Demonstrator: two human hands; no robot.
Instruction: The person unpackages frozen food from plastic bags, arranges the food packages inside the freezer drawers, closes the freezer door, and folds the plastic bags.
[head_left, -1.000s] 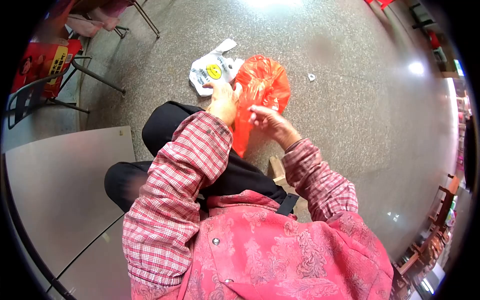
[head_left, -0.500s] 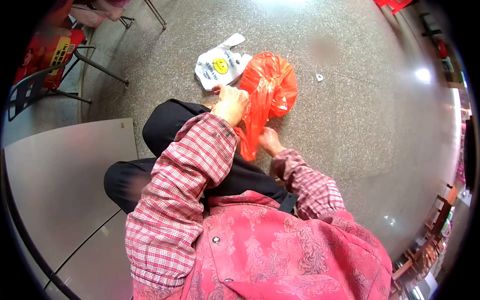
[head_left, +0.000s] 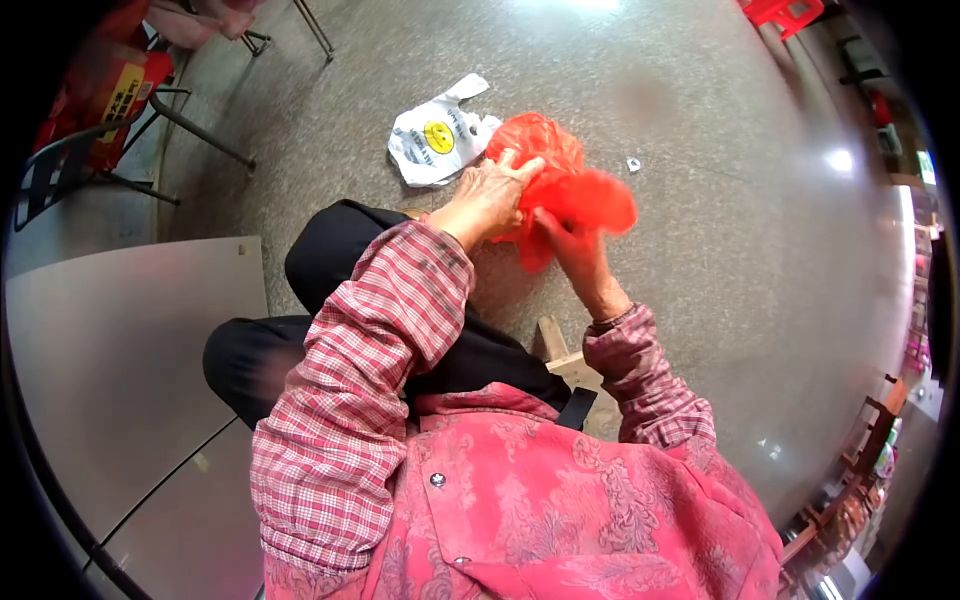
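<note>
An orange-red plastic bag [head_left: 535, 138] sits on the speckled floor, bunched up in front of my knees. My left hand [head_left: 495, 196] is at its left side, with fingers closed on the gathered plastic. On the right, my right hand [head_left: 575, 245] grips another part of the same bag, and a loose flap of plastic partly covers its fingers. What the bag contains is hidden. Just left of it lies a white plastic bag [head_left: 425, 155] with a yellow smiley face, touched by neither hand.
A small wooden stool [head_left: 572, 370] shows by my legs. A grey panel [head_left: 140, 300] stands at the left, below a metal-framed chair [head_left: 70, 160] with a red package [head_left: 105, 105]. A red plastic stool [head_left: 785, 12] is at the upper right; a small white scrap [head_left: 633, 164] lies on the floor.
My right hand has risen from below the orange-red bag to its right side, pulling a flap of plastic rightward. My left hand has shifted slightly right and up, onto the bag.
</note>
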